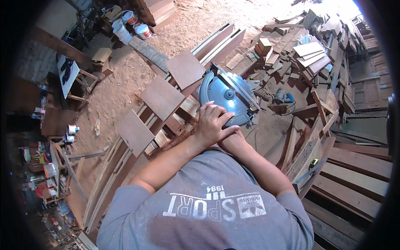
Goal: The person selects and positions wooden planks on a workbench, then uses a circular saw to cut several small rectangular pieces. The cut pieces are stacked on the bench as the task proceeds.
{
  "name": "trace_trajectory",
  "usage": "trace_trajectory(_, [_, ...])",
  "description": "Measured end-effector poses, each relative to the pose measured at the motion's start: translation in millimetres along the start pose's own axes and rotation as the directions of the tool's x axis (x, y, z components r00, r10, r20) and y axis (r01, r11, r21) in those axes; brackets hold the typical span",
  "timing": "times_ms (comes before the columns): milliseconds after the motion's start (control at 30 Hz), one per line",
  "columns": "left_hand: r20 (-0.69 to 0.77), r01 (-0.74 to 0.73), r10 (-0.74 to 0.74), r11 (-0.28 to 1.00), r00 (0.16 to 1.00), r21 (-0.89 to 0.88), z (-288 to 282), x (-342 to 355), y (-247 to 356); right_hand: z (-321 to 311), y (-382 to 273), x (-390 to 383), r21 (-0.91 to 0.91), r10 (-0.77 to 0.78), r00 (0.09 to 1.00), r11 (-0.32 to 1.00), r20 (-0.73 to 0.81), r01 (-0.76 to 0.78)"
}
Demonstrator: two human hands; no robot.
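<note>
A circular saw is tilted up in front of my chest, its round metal blade and guard facing me. My left hand lies over the saw's lower left rim, fingers bent against the guard. Just below it and to the right, my right hand is closed at the saw's lower end; its fingers are mostly hidden behind the saw and my left hand. Left of the saw, a brown square panel, a second panel and a third panel rest across long boards.
Wood offcuts are heaped at the far right. A blue-and-metal power tool sits on the ground, right of the saw. A yellow tape measure lies on lumber at the right. White buckets stand at the far left. Long planks line the right side.
</note>
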State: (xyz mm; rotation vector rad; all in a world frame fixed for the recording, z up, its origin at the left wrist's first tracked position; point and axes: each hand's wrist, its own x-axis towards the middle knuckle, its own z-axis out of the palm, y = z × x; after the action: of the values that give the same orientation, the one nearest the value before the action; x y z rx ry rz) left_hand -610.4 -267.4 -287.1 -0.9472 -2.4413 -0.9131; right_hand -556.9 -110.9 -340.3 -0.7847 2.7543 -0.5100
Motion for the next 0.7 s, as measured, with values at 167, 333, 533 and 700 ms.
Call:
trace_trajectory(167, [0.062, -0.064, 0.071, 0.992, 0.996, -0.111, -14.8, 1.4, -30.2, -17.6, 1.6, -75.6, 0.907, 0.259, 0.965, 0.416, -0.045, -0.069])
trace_trajectory(333, [0.134, -0.095, 0.115, 0.985, 0.984, -0.147, -28.4, 13.3, -38.6, -32.2, 13.9, -59.8, 0.739, 0.14, 0.924, -0.648, 0.356, -0.187])
trace_trajectory(533, [0.315, 0.04, -0.016, 0.997, 0.949, -0.069, -29.9, 43.9, 2.5, 2.8, 34.0, -49.1, 0.299, -0.235, 0.966, -0.919, 0.11, -0.257])
trace_trajectory(700, [0.301, 0.235, -0.199, 0.968, 0.933, -0.089, 17.8, 56.0, 40.4, 39.3, 48.0, -39.1, 0.056, -0.426, 0.887, -0.905, -0.178, -0.423])
